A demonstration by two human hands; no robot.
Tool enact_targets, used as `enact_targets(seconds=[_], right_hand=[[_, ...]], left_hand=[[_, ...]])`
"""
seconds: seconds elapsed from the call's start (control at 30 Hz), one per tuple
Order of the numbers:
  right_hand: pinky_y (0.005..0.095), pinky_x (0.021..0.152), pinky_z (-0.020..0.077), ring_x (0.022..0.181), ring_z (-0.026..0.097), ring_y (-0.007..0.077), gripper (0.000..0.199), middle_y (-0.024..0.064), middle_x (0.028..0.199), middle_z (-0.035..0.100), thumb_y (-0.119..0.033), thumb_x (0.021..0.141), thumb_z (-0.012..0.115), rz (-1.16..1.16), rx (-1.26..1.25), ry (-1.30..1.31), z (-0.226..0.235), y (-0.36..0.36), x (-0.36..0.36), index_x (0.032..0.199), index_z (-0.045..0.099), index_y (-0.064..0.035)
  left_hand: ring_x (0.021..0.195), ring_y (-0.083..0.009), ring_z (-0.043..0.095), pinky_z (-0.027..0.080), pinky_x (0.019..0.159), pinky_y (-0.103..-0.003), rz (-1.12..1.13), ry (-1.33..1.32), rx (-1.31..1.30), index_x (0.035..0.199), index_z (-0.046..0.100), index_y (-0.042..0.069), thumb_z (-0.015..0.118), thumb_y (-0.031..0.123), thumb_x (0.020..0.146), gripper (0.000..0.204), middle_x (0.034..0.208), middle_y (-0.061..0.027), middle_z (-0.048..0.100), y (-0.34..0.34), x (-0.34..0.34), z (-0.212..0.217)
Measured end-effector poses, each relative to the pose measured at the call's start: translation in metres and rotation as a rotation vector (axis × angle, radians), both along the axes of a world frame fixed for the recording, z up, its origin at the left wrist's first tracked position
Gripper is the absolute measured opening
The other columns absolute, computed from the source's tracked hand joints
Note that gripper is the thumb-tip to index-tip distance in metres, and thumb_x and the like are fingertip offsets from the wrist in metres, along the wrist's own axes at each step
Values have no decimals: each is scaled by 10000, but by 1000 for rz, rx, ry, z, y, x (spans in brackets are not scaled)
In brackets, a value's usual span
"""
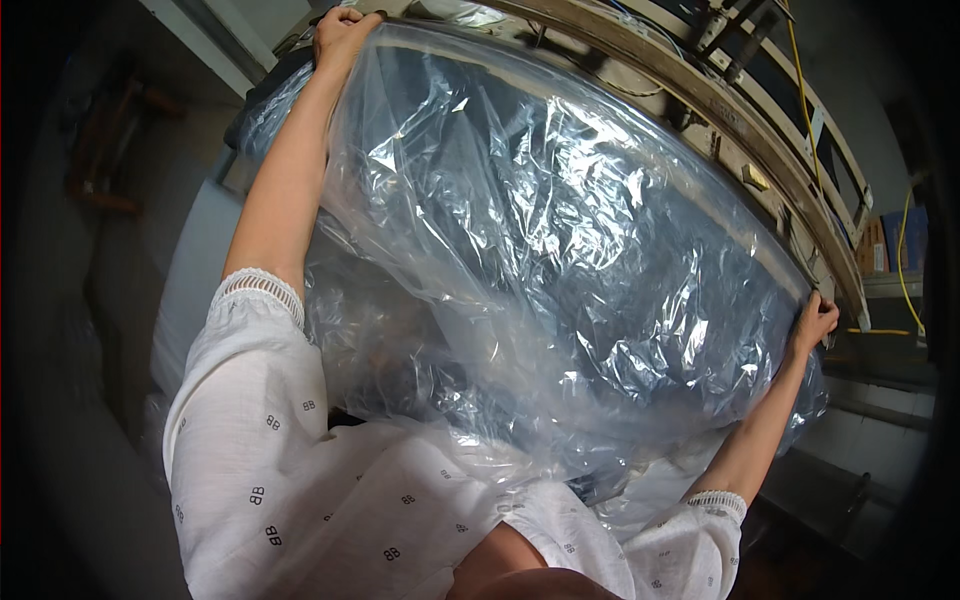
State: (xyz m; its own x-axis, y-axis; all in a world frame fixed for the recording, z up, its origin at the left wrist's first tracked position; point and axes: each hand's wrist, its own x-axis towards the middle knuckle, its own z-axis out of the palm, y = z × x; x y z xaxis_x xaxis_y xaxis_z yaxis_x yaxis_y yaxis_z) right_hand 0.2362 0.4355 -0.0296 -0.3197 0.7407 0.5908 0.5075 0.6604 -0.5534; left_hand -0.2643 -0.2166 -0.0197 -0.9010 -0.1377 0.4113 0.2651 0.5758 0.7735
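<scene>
A wide sheet of clear plastic film [600,240] stretches across in front of me, crinkled and shiny, over a dark surface. At the far left, my left hand [343,38] pinches the film's upper corner, arm fully stretched out. My right hand [818,322] grips the other end of the same edge on the right, its fingers closed. Between the two hands the far edge runs fairly taut along a machine. Loose folds of film hang down toward my body and gather near my waist. I cannot tell whether the film is one layer or several.
Beyond the film runs a long machine frame with a wooden beam [745,125] and metal fittings. A yellow cable [797,70] hangs at the right, near blue and brown boxes [890,243]. A brown stool-like object [115,150] stands on the floor at the left.
</scene>
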Motion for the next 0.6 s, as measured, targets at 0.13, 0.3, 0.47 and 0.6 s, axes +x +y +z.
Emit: enact_targets(seconds=[0.13, 0.3, 0.47, 0.6], right_hand=[[367, 877, 336, 922, 419, 307, 458, 182, 994, 455, -336, 763, 632, -79, 70, -38, -2, 9, 4, 941, 492, 62], [364, 789, 383, 842, 453, 244, 352, 164, 898, 494, -261, 799, 604, -62, -88, 1, -1, 18, 9, 841, 499, 72], [355, 762, 389, 814, 467, 232, 351, 164, 878, 518, -269, 839, 541, -84, -106, 13, 9, 17, 16, 841, 520, 81], [380, 887, 342, 956, 467, 317, 410, 233, 1003, 527, -297, 865, 491, -150, -19, -86, 5, 18, 10, 999, 532, 89]], left_hand=[[571, -78, 491, 425, 554, -236, -21, 18, 90, 773, 582, 49, 708, 321, 671, 316, 640, 12, 543, -14, -8, -7], [620, -108, 525, 434, 580, -251, -202, -182, 442, 784, 580, 54, 625, 261, 802, 213, 724, -4, 547, -20, -4, -5], [697, -111, 573, 435, 593, -233, -241, -226, 670, 859, 615, 22, 582, 181, 841, 163, 825, -42, 611, -10, 19, 10], [707, -79, 533, 423, 650, -218, -227, 162, -249, 838, 639, 52, 637, 318, 807, 268, 788, -2, 584, -17, 21, 2]])
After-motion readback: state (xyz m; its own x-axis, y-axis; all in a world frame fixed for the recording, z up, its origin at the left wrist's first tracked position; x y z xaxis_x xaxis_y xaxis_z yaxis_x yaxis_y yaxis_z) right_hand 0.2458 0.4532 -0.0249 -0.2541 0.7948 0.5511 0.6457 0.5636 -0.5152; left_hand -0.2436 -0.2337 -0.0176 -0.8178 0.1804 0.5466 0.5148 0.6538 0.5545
